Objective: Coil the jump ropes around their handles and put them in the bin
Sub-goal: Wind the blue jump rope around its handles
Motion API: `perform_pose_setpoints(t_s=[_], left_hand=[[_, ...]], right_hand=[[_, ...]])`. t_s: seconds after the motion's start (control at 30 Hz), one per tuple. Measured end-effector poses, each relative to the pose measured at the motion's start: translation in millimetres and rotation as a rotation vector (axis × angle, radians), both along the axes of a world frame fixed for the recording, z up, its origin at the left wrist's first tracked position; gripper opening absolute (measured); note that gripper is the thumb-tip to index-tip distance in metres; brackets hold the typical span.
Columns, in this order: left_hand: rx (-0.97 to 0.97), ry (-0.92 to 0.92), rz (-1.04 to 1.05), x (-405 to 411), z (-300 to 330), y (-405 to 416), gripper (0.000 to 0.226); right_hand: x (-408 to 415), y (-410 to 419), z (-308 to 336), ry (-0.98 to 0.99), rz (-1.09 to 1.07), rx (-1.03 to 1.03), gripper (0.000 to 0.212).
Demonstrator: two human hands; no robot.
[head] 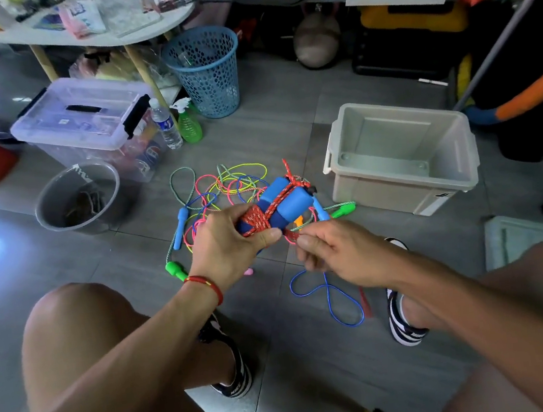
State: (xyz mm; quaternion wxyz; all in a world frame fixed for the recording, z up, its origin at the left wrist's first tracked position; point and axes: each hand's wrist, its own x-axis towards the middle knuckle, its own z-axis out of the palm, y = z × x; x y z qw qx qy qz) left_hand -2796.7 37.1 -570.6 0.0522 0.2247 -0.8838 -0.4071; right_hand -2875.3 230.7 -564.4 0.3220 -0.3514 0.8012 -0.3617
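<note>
My left hand (230,242) grips a pair of blue foam handles (288,200) with a red speckled rope (266,215) wound around them, held above the floor. Just to the right, my right hand (331,253) pinches the loose end of that red rope between thumb and fingers. Under the bundle a tangle of other jump ropes (226,186) lies on the grey floor: pink, yellow, blue and green cords with green handles (175,269) and a light blue handle (179,228). An open beige bin (409,184) stands empty on the floor to the right.
A grey bucket (55,199) sits on the floor at left. Behind it are a lidded clear storage box (85,116), a water bottle (166,124), a green spray bottle (188,123) and a blue mesh basket (207,72). A blue rope loop (330,298) lies between my feet.
</note>
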Motion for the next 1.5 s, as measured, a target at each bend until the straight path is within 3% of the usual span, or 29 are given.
perform_pose_setpoints(t_s=[0.13,0.23,0.4,0.47,0.53,0.63,0.73,0.9,1.0,1.1,1.3,1.37,1.5], left_hand=[[-0.375,-0.126,0.009,-3,-6,4,0.06],[-0.499,-0.159,-0.063,-3,-12,7,0.071],[-0.672,-0.095,-0.22,2,-11,19,0.064],[-0.673,-0.028,-0.283,5,-11,26,0.059],[-0.578,-0.011,-0.313,7,-11,28,0.06],[-0.498,0.016,-0.353,8,-12,25,0.057],[-0.426,0.043,-0.353,9,-13,24,0.051],[-0.089,0.09,-0.317,12,-13,22,0.048],[-0.022,0.087,-0.319,13,-11,22,0.042],[-0.123,0.051,-0.32,11,-8,21,0.042],[-0.53,0.055,-0.429,12,-8,24,0.046],[-0.567,0.11,-0.466,13,-9,26,0.049],[-0.525,0.199,-0.57,15,-7,27,0.061]], right_hand=[[3,1,10,0.38,0.073,0.19,0.027],[10,0,14,0.638,0.091,0.296,0.006],[10,-1,15,0.96,0.209,0.343,0.027],[6,-3,15,0.964,0.189,0.302,0.028],[2,-4,16,0.871,0.132,0.209,0.009],[-7,-1,17,0.738,0.027,0.145,0.022],[-8,-1,12,0.709,-0.041,0.08,0.021],[-11,0,15,0.645,-0.087,0.004,0.017],[-10,1,16,0.67,-0.062,0.015,0.019],[-6,2,20,0.694,0.011,0.047,0.021],[-26,8,28,0.801,0.139,0.141,0.023],[-36,12,27,0.705,0.134,0.144,0.021],[-54,15,18,0.311,0.194,0.103,0.012]])
